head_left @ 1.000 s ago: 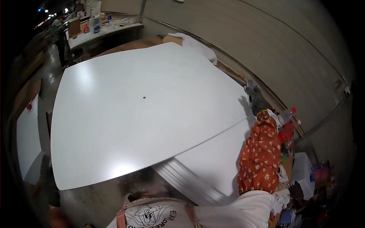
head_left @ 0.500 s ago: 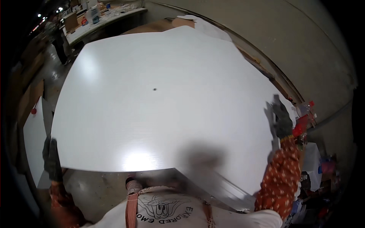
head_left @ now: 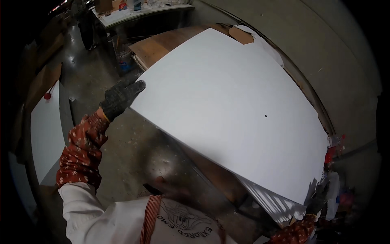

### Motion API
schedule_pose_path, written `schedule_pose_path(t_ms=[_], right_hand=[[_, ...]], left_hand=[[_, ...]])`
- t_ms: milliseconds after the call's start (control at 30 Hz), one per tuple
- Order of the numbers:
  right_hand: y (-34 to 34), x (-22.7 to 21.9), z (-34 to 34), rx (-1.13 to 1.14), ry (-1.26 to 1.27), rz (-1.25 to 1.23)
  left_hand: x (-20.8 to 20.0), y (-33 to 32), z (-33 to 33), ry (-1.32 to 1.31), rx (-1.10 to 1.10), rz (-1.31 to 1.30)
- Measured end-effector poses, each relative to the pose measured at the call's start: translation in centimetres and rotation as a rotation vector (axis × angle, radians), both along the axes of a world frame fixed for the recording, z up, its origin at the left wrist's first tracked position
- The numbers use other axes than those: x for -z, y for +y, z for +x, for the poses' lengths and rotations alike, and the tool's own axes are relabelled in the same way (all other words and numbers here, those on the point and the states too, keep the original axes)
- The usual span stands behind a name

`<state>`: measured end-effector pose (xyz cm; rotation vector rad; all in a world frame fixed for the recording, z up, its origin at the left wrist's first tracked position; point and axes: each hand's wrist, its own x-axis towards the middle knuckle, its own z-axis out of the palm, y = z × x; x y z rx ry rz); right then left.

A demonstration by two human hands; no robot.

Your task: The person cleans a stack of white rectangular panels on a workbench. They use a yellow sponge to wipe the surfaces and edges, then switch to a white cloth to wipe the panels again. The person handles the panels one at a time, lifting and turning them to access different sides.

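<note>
Left hand (head_left: 122,97), dark glove: closed around left end of large white panel (head_left: 227,110), thumb over top face, rest of fingers partly out of sight. Right hand (head_left: 320,199), dark glove: at panel's near right corner; dim, partly hidden, cannot tell whether closed on edge. Panel: in front of person, lying slantwise, left end out over floor (head_left: 122,162), small dark spot on top face. Brown wooden board (head_left: 152,46) showing past panel's far left edge. Ribbed pale piece (head_left: 270,199) below near right edge. Second white panel (head_left: 46,138) well apart, far left
</note>
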<state>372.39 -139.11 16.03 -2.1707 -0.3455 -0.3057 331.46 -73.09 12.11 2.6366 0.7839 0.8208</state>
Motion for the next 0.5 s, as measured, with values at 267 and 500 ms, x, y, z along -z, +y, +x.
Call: schedule_pose_path(t_ms=[267, 500], right_hand=[[1.5, 1.1, -6.0, -0.272, -0.271, -0.499], [9.7, 1.2, -13.9, -0.409, -0.456, -0.585]], left_hand=[[0.0, 6.4, 2.2, 0.132, 0.477, 0.013], [1.1, 7.6, 3.3, -0.037, 0.61, -0.307]])
